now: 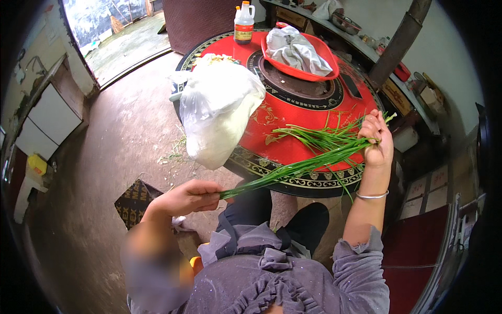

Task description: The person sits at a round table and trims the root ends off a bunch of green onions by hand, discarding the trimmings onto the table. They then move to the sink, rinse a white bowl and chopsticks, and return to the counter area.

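Note:
A bunch of long green garlic chives (290, 170) is stretched between my two hands over the near edge of the round red table (270, 145). My left hand (200, 196), lower and further left, grips the thin tips. At the right, my right hand (374, 137) is closed around the other end, where pale stalk ends poke out above the fingers. More loose chives (325, 137) lie on the tabletop just beyond the held bunch. A full white plastic bag (221, 110) sags over the table's left edge, with yellowish pieces (215, 59) beside its top.
Towards the back of the table, a red plastic basin (300, 72) holds a crumpled light cloth (292, 49). Near it stand a bottle of dark liquid (244, 29) and a dark phone-like slab (351, 86). Plant scraps (176, 151) litter the floor by a patterned dark box (135, 200).

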Available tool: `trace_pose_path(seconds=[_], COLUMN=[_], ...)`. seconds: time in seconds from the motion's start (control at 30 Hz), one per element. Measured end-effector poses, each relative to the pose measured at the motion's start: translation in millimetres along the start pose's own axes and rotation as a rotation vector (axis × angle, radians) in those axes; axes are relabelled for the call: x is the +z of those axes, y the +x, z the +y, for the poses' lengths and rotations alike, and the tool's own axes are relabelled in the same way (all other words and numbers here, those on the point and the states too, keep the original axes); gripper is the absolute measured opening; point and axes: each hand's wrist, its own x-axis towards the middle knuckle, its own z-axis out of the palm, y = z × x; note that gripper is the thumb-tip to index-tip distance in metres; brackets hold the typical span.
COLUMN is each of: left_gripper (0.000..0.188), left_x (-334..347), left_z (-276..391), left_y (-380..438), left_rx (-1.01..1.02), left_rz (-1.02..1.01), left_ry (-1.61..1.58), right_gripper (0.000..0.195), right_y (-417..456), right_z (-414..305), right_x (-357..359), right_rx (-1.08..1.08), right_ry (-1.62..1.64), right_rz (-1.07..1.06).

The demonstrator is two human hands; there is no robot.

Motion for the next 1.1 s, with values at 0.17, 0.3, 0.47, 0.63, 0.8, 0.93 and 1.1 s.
trace_pose_path(seconds=[0.17, 0.3, 0.47, 0.63, 0.8, 0.93, 1.1], left_gripper=[0.021, 0.019, 0.021, 0.016, 0.028, 0.028, 0.023], left_x=[1.2, 6.2, 17.7, 23.7, -7.9, 15.0, 40.6], left_z=[16.4, 14.3, 26.7, 31.6, 46.4, 58.1, 65.1], left_y=[-12.2, -0.6, 16.1, 6.0, -11.9, 47.4, 180.9], left_rx=[-0.147, -0.157, -0.101, -0.111, -0.515, -0.059, 0.290], left_rz=[0.016, -0.070, -0.090, 0.279, 0.551, 0.367, 0.138], left_ry=[0.194, 0.447, 0.716, 0.908, 1.261, 1.090, 1.325], right_gripper=[0.023, 0.023, 0.025, 0.022, 0.019, 0.018, 0.017], right_y=[-6.9, -26.1, -50.6, -92.6, -122.1, -103.0, -67.8], right_z=[-7.9, -17.7, -41.0, -96.0, -118.4, -125.6, -106.3], right_x=[0.6, 2.5, 4.3, 14.3, 23.6, 3.9, -1.4], right_rx=[-0.058, -0.066, -0.137, -0.324, -0.667, -0.445, -0.184], right_ry=[-0.004, 0.050, 0.020, -0.213, -1.058, -1.241, -1.355], right_rz=[-0.019, -0.086, -0.168, -0.205, 0.207, 0.305, 0.447])
